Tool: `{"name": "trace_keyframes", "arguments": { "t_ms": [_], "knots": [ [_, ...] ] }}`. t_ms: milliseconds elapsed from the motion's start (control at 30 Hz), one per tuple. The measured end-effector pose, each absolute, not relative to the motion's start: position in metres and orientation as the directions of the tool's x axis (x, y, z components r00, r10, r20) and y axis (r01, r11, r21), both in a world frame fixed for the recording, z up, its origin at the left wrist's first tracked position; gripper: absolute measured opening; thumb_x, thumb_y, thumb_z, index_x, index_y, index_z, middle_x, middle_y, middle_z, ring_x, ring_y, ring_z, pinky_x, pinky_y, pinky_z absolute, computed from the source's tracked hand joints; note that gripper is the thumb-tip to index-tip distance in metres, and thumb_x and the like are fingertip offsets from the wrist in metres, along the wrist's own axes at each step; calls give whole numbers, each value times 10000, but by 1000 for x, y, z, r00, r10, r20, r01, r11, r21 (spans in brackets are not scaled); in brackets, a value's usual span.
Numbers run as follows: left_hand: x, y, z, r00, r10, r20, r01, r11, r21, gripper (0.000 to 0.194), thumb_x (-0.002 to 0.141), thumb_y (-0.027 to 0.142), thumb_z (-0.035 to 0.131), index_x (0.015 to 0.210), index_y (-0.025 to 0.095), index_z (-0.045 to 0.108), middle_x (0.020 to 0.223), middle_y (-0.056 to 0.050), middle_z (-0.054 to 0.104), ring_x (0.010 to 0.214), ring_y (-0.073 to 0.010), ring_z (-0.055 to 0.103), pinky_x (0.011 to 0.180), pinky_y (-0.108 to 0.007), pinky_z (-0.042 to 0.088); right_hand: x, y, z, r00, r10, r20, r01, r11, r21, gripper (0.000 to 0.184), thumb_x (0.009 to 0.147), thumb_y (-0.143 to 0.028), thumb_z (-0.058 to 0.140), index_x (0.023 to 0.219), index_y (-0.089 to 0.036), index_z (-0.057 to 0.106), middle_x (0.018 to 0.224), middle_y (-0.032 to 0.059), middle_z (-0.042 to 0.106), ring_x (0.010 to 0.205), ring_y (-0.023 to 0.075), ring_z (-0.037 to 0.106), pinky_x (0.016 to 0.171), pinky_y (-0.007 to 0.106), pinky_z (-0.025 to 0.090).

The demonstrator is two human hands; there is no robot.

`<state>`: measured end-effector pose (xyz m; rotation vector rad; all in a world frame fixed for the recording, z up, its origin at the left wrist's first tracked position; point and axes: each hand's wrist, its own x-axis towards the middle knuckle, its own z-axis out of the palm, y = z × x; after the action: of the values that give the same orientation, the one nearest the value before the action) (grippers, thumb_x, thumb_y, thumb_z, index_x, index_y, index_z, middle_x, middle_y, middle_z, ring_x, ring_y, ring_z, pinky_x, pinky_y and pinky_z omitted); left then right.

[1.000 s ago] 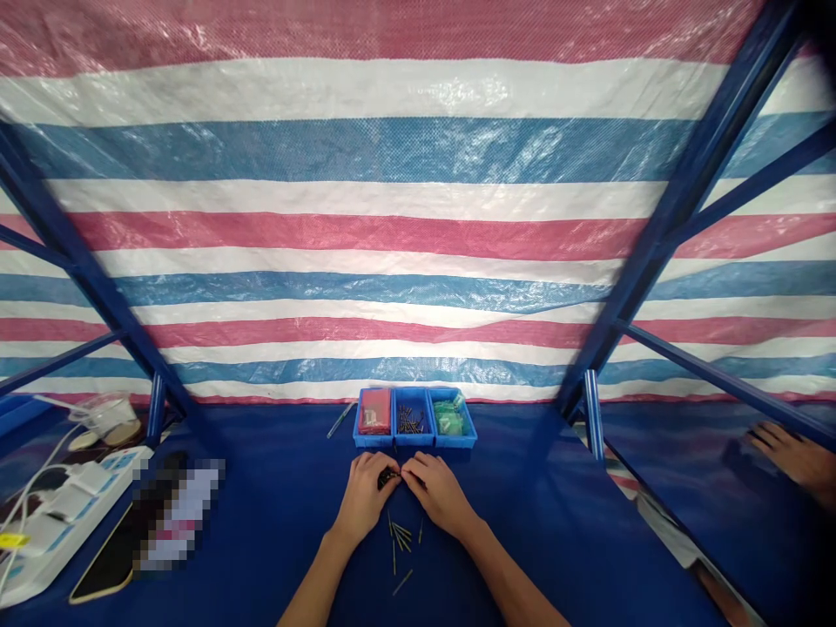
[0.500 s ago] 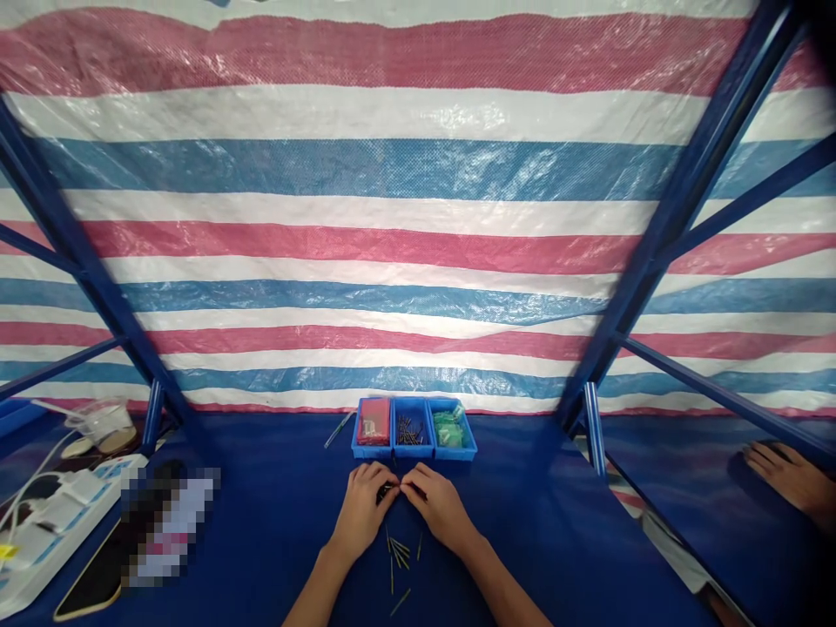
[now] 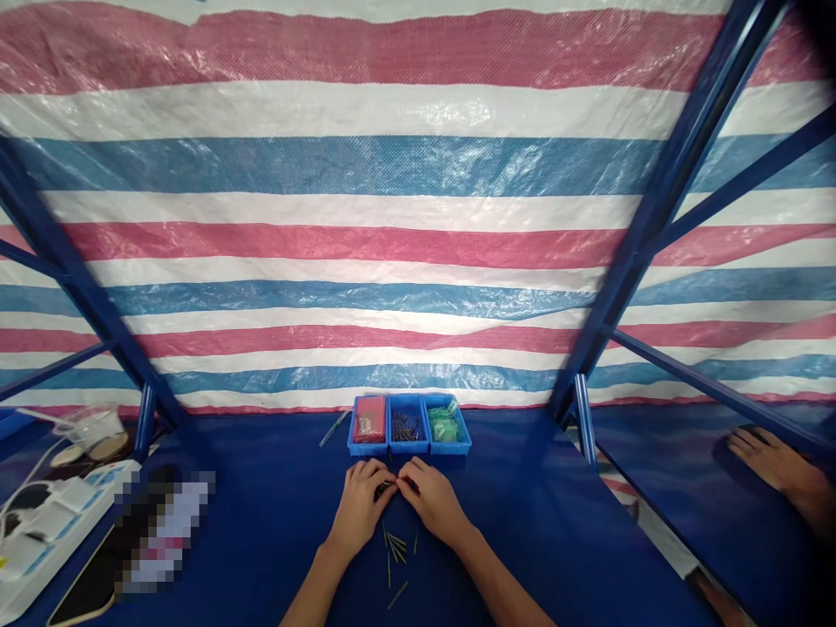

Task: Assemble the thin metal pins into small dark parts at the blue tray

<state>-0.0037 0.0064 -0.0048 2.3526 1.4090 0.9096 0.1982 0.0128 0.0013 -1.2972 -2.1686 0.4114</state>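
Note:
My left hand [image 3: 360,505] and my right hand [image 3: 431,501] rest close together on the blue table [image 3: 261,540], fingertips meeting over a small dark part [image 3: 385,488]. Both hands have curled, pinching fingers; the left grips the dark part and the right pinches at its end on something too small to name. Several thin metal pins [image 3: 395,549] lie loose on the table just under my wrists. Beyond my fingers stands a row of three small blue bins [image 3: 408,425], holding red pieces, dark pins and green pieces.
A white power strip [image 3: 39,531] with cables and a dark flat board [image 3: 84,583] lie at the left. A clear plastic cup [image 3: 95,427] stands far left. Blue frame struts [image 3: 627,287] rise on both sides. Another person's hand [image 3: 771,461] rests at the right.
My hands stay pinched together over the dark part. The view has shifted slightly, so hands and bins sit a little lower left in the picture.

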Motion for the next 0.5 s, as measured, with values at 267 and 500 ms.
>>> {"name": "trace_keyframes", "arguments": {
  "t_ms": [267,500],
  "knots": [
    [-5,7,-5,323,869,376,680,-489,546,175,1067,347,594,1061,288,759,1115,-41,713,1083,-258,641,987,-458,477,199,14,-1,-369,886,281,664,463,-588,160,1082,-234,549,957,-248,648,960,-15,670,891,185,650,794,296,433],
    [-4,7,-4,319,867,383,674,-491,552,160,1056,320,611,1041,296,768,1094,-37,721,1052,-258,655,949,-443,487,198,14,-6,-374,880,293,666,475,-575,162,1076,-205,535,947,-237,627,951,-6,672,907,191,646,796,303,414]
  ]
}}
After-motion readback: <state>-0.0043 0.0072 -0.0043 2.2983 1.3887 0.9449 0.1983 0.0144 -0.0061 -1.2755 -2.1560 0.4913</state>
